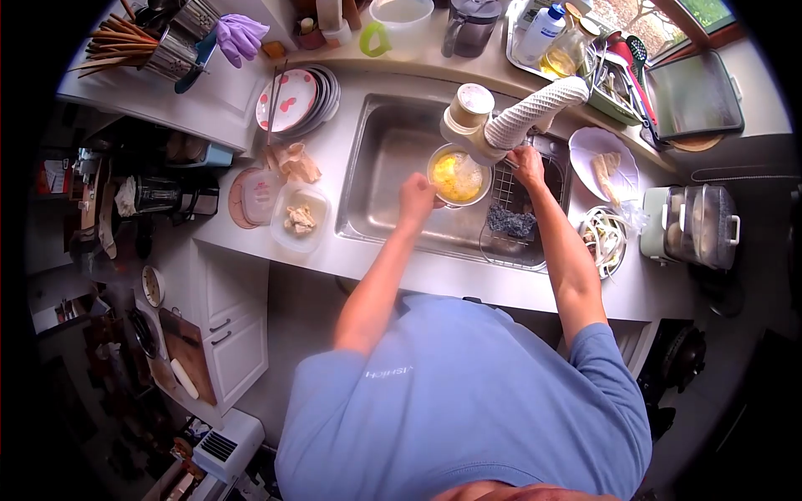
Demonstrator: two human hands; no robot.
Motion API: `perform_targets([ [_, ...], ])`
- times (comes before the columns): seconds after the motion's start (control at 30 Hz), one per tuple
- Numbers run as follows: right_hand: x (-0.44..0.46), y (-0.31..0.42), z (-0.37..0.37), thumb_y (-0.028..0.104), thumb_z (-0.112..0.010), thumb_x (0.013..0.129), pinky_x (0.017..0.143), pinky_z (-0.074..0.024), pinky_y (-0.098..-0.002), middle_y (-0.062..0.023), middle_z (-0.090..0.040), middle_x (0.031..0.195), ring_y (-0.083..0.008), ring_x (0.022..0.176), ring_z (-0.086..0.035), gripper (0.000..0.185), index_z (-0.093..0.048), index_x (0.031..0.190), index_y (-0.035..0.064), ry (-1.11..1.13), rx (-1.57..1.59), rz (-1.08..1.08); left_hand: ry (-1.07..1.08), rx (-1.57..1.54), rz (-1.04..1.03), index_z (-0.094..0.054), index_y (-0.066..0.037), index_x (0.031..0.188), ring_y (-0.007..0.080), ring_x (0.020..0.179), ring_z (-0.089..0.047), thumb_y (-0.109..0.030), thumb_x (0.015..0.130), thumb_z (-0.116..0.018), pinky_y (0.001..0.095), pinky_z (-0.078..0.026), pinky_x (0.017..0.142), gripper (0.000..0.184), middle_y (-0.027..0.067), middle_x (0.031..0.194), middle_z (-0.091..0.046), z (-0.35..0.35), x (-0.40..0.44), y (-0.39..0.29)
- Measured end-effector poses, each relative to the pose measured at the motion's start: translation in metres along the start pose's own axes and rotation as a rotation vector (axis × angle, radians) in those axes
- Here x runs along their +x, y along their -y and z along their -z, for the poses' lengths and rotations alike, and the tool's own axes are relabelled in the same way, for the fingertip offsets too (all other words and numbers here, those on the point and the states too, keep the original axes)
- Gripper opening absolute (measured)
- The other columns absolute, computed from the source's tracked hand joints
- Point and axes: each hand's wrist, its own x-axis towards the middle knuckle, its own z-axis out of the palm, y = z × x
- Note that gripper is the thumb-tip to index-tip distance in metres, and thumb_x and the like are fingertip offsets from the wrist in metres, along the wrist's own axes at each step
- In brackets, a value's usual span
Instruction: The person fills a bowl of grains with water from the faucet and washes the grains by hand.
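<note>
A round bowl (486, 190) with yellow, bubbly contents is held over the sink (380, 167), beneath the tap end. My left hand (420, 200) grips the bowl's left rim, fingers closed. To the right of the bowl, my right hand (526, 165) is closed beside the tap's ribbed white hose (539, 108); what its fingers hold is hidden. A white cylindrical tap fitting (468, 117) stands behind the bowl. Under my right forearm, a wire rack (505, 192) and a dark scouring mesh (510, 223) lie in the sink's right part.
Left of the sink are a plastic container (301, 242) with pale food pieces and stacked plates (288, 100). A leaf-shaped dish (581, 154), a bowl of white-green vegetable strips (603, 238) and a steamer (689, 225) stand at right. Bottles (539, 37) line the windowsill.
</note>
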Motion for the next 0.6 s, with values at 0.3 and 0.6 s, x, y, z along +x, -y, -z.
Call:
perform_targets([
  [0.3, 0.002, 0.003, 0.002, 0.035, -0.057, 0.089, 0.081, -0.0504, -0.0511, -0.0211, -0.069, 0.092, -0.0419, 0.092, -0.065, 0.032, -0.072, 0.090, 0.0075, -0.008, -0.044, 0.012, 0.005, 0.008, 0.005, -0.048, -0.003, 0.078, 0.0128, 0.062, -0.064, 0.001, 0.087, -0.059, 0.0284, -0.061, 0.054, 0.015, 0.0044, 0.073, -0.056, -0.001, 0.002, 0.005],
  [0.6, 0.038, 0.001, 0.000, 0.032, -0.058, 0.084, 0.080, -0.0508, -0.0506, -0.0210, -0.069, 0.095, -0.0417, 0.093, -0.065, 0.031, -0.071, 0.091, 0.0050, -0.085, -0.053, 0.058, 0.008, -0.035, -0.002, -0.048, -0.002, 0.078, 0.0117, 0.061, -0.062, 0.002, 0.087, -0.059, 0.0276, -0.061, 0.054, 0.014, 0.0039, 0.074, -0.055, 0.002, -0.004, 0.000],
])
